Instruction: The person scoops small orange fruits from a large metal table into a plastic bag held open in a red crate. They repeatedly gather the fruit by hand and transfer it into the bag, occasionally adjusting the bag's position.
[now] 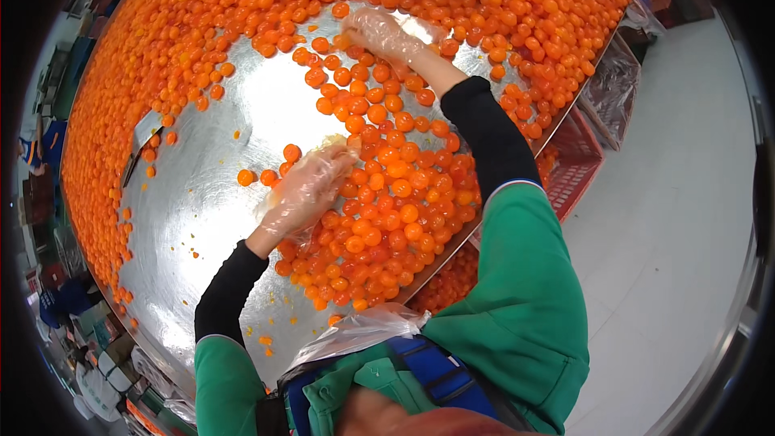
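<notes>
Glossy orange balls that look like salted egg yolks [393, 194] lie in a loose patch on a shiny metal table [200, 212]. My left hand [312, 184], in a clear plastic glove, rests at the left side of this patch, its fingertips by the yolks. Something pale shows at those fingertips, too unclear to name. Farther off, my right hand [378, 33], also gloved, reaches to the top end of the patch. Its fingers curl down beside a yolk, and their undersides are hidden. Whether either hand grips anything is not visible.
A deep bank of yolks [533, 6] lines the table's far and left sides. A broad-bladed metal tool [142, 142] with a dark handle lies at left. Red plastic crates [575, 163] stand beside the right edge. People in blue [63, 303] are at far left.
</notes>
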The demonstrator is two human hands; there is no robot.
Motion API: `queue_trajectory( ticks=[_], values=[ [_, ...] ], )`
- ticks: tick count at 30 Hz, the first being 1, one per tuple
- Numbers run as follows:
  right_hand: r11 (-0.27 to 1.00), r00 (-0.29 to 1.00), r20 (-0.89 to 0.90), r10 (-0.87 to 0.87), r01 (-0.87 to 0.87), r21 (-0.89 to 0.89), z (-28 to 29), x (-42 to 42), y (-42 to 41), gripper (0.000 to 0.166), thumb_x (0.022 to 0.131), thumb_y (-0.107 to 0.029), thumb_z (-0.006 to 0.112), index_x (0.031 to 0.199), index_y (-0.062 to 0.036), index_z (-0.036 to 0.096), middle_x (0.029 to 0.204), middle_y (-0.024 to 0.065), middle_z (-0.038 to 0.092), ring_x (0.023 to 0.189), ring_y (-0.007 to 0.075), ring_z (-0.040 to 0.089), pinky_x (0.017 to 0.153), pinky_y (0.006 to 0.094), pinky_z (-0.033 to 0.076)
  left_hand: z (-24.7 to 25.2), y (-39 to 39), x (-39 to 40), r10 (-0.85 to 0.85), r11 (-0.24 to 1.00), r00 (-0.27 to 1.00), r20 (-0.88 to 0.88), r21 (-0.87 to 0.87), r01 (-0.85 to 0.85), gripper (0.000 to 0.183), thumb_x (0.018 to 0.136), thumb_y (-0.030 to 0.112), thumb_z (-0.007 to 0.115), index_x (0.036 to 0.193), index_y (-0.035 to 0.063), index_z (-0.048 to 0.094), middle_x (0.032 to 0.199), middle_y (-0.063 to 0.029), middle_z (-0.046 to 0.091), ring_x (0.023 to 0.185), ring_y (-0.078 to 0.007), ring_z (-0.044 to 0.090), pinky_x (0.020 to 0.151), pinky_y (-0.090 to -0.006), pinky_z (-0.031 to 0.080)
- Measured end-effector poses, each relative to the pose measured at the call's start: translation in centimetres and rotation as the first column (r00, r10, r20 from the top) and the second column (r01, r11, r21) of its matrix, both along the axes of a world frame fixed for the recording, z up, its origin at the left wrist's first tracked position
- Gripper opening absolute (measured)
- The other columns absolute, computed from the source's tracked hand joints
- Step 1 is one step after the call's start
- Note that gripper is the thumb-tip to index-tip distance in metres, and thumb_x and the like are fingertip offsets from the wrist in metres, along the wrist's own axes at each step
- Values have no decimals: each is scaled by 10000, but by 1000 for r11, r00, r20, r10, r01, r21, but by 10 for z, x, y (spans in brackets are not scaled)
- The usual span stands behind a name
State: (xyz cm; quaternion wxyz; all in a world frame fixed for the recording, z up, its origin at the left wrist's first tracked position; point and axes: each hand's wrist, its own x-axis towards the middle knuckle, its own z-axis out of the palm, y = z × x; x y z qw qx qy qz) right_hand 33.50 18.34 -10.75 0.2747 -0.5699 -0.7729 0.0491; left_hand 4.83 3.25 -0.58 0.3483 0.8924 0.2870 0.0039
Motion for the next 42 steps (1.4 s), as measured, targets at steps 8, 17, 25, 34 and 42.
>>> queue_trajectory(
  ticks=[8, 17, 25, 34, 42],
  values=[
    [877, 855, -274, -441, 346, -334, 78, 126, -116, 361, 914, -251, 658, 1259, -154, 612, 1186, 68, 633, 949, 180, 650, 773, 373, 553, -15, 33, -27, 279, 913, 941, 191, 250, -321, 356, 905, 226, 635, 1229, 81, 610, 1274, -154, 593, 1189, -308, 563, 1009, -410, 455],
    [905, 992, -123, 0, -52, -422, 58, -1, -200, 460, 942, -176, 604, 1387, -168, 487, 1360, 108, 555, 1200, 261, 573, 1020, 357, 460, -37, 48, 38, 155, 981, 982, 105, -131, -141, 402, 958, 280, 583, 1323, 114, 546, 1156, -100, 609, 1082, -255, 612, 937, -355, 499],
    [872, 867, -416, -275, 43, -487, 102, -15, -205, 358, 931, -235, 617, 1232, -42, 600, 1195, 156, 640, 1044, 238, 644, 903, 334, 508, -6, -16, -12, 33, 991, 976, 214, -137, -4, 295, 960, 201, 553, 1236, 113, 606, 1300, -111, 576, 1119, -292, 593, 936, -385, 501],
    [979, 951, -231, -204, 202, -32, 55, -63, -4, 368, 869, -343, 653, 1141, -96, 669, 1070, 131, 691, 967, 257, 670, 854, 373, 516, 39, -65, -3, -157, 963, 964, 215, 250, 101, 300, 892, 176, 642, 1141, 9, 628, 1263, -149, 585, 1163, -306, 566, 969, -389, 467],
    [562, 983, -48, 178, -141, -815, 116, -125, -111, 300, 872, -322, 613, 977, -53, 694, 881, 113, 705, 791, 271, 673, 624, 379, 512, -23, -28, -157, 571, 770, 791, 221, 188, -609, 430, 865, 192, 690, 1276, 118, 588, 1277, -95, 602, 1159, -259, 587, 977, -378, 478]
  ],
)
